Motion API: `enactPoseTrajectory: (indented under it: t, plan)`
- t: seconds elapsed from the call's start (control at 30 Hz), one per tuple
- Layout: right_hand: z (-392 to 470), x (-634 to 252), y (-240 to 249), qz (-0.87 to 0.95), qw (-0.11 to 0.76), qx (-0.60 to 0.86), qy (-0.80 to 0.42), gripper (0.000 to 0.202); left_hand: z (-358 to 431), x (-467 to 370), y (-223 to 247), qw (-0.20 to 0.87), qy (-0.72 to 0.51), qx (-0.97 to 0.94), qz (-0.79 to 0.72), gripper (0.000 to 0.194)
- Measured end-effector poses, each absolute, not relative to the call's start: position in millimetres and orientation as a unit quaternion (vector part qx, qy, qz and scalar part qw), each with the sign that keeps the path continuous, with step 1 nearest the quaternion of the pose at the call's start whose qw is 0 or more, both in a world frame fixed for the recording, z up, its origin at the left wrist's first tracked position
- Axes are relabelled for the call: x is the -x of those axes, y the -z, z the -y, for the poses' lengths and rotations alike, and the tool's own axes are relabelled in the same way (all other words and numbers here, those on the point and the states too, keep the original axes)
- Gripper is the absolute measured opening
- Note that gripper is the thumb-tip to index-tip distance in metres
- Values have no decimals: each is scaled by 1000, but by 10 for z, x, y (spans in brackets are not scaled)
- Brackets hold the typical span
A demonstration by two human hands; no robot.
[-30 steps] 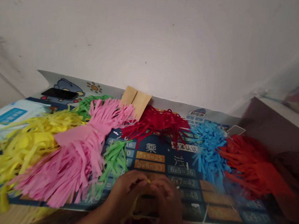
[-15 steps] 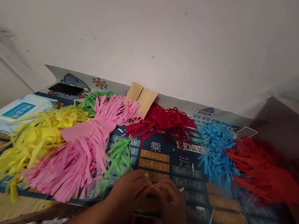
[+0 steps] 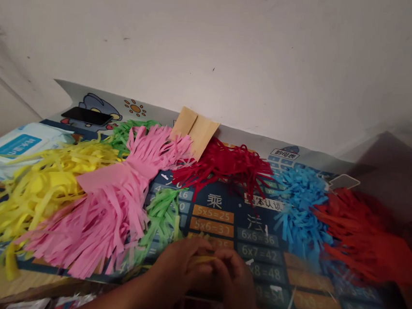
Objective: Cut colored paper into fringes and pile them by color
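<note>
At the near edge of the mat, my left hand (image 3: pixel 175 265) and my right hand (image 3: pixel 236 276) meet with curled fingers. Between them runs a thin yellow strip (image 3: pixel 201 259), pinched by the fingers of both hands; how it ends inside the left hand is hidden. Left of the hands lies a small bunch of green paper fringe (image 3: pixel 163 216), close to the left knuckles. A large pink paper fringe (image 3: pixel 113 208) spreads beyond that, partly over a yellow paper fringe (image 3: pixel 54 178).
Dark red fringe (image 3: pixel 227 164), blue fringe (image 3: pixel 303 203) and orange-red fringe (image 3: pixel 361 237) lie toward the back and right of the printed mat (image 3: pixel 215 213). Folded tan paper (image 3: pixel 197 132) leans by the wall. A phone (image 3: pixel 87 116) and a wipes pack (image 3: pixel 20 146) are at left.
More of the yellow strip now shows, stretched between my hands; before, only a small bit was visible at the fingertips. The view has shifted slightly.
</note>
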State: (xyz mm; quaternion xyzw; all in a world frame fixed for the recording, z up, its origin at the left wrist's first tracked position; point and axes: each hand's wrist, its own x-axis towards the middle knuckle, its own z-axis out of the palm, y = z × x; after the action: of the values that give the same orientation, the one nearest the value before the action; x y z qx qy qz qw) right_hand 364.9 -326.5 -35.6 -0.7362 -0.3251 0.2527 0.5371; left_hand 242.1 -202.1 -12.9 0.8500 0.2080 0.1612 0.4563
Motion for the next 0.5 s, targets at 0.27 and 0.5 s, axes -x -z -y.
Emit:
enactPoseTrajectory:
  t: [0.27, 0.5]
  plan:
    - [3309, -3699, 241, 345, 540, 713, -284, 15, 2006, -2446, 46, 468, -159, -843, -212, 17]
    - [3360, -3725, 205, 340, 558, 695, -300, 12, 1991, -2451, 12, 499, -151, -841, -145, 13]
